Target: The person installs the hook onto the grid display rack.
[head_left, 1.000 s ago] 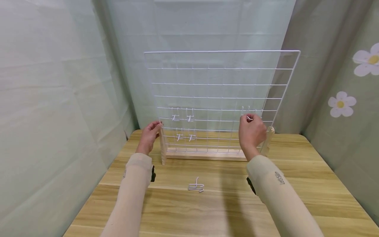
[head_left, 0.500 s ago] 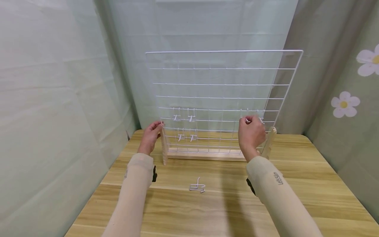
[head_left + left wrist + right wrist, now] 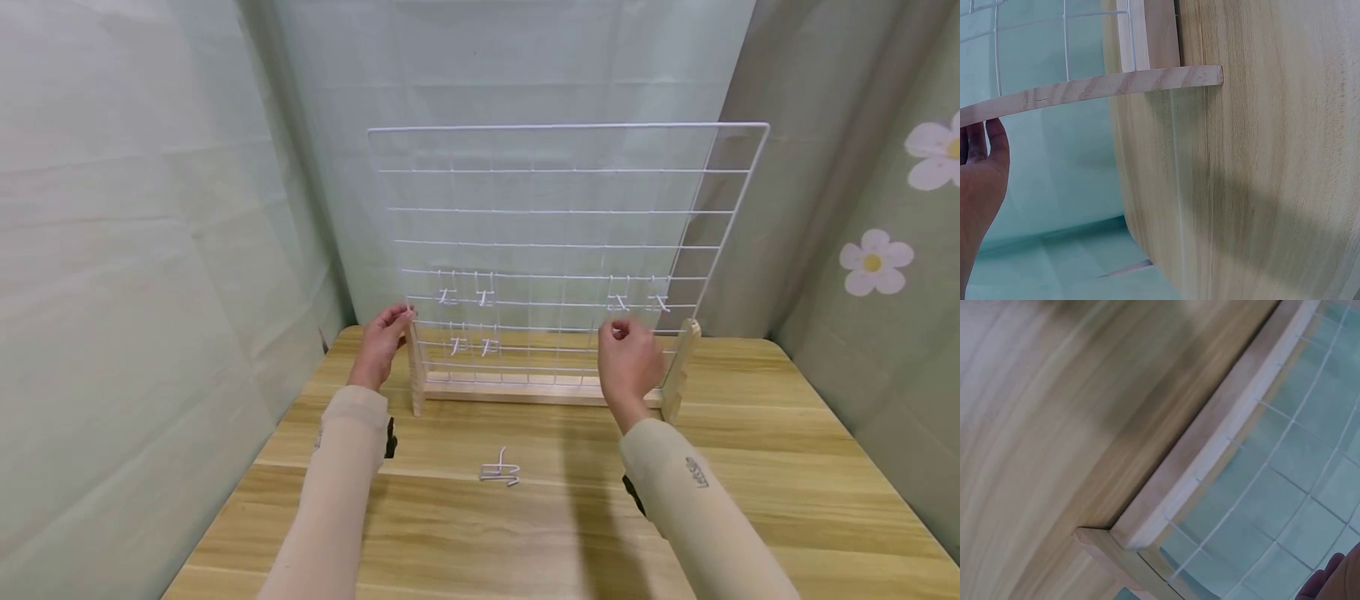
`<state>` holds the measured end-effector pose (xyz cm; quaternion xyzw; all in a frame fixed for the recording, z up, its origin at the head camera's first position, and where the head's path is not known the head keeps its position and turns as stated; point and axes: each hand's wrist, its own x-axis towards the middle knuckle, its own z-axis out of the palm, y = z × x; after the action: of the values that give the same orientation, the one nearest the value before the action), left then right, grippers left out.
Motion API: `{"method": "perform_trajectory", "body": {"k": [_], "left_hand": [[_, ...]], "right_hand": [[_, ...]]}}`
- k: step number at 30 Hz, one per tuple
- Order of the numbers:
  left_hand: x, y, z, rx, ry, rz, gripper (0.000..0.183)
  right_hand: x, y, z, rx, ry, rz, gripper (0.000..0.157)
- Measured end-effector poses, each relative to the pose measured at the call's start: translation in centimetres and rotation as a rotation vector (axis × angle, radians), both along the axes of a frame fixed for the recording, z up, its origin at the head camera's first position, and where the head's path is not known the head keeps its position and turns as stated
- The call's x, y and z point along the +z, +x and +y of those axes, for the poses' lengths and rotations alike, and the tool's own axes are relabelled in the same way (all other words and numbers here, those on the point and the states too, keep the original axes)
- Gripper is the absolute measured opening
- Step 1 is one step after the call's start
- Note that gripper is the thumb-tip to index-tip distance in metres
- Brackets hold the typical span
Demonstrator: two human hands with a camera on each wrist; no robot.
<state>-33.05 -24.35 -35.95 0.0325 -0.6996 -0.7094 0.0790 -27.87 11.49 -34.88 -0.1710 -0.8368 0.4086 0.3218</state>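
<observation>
A white wire grid panel (image 3: 568, 126) stands upright in a pale wooden stand (image 3: 517, 390). At its left side my left hand (image 3: 380, 346) grips the top of the stand's wooden upright (image 3: 1091, 87), thumb and fingertips at the wood. Just below two white wire hooks on the right, a near hook (image 3: 618, 302) and an outer hook (image 3: 658, 302), is my right hand (image 3: 632, 364). Its fingers are loosely curled with a gap inside the thumb and nothing held. Several more white hooks (image 3: 485, 297) hang in two rows on the left part of the grid.
White wire hook pieces (image 3: 500, 473) lie on the wood-grain table (image 3: 525, 542) in front of the stand, between my forearms. Light green curtains (image 3: 150, 250) close in the left, back and right sides. The stand's right upright (image 3: 678, 375) is beside my right hand.
My right hand has let go of the hook on the right of the grid and drawn down from it, so both hooks there now show. My left hand stays at the upright.
</observation>
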Motion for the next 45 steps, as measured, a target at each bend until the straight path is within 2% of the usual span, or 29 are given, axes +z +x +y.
{"method": "perform_trajectory", "body": {"k": [16,24,34,45], "left_hand": [[0.2,0.1,0.0,0.006,-0.015,0.003,0.039],[0.0,-0.1,0.0,0.005,-0.008,0.006,0.028],[0.0,0.1,0.0,-0.001,-0.037,0.001,0.039],[-0.1,-0.1,-0.2,0.002,0.004,0.000,0.024]], "right_hand": [[-3.0,0.8,-1.0,0.063,0.034,-0.026,0.022],[-4.4,1.6,-1.5,0.135,0.050,-0.064,0.022],[-6.0,2.3,-1.6,0.294,0.081,-0.151,0.022],[-7.8,3.1,-1.8,0.512,0.099,-0.235,0.025]]}}
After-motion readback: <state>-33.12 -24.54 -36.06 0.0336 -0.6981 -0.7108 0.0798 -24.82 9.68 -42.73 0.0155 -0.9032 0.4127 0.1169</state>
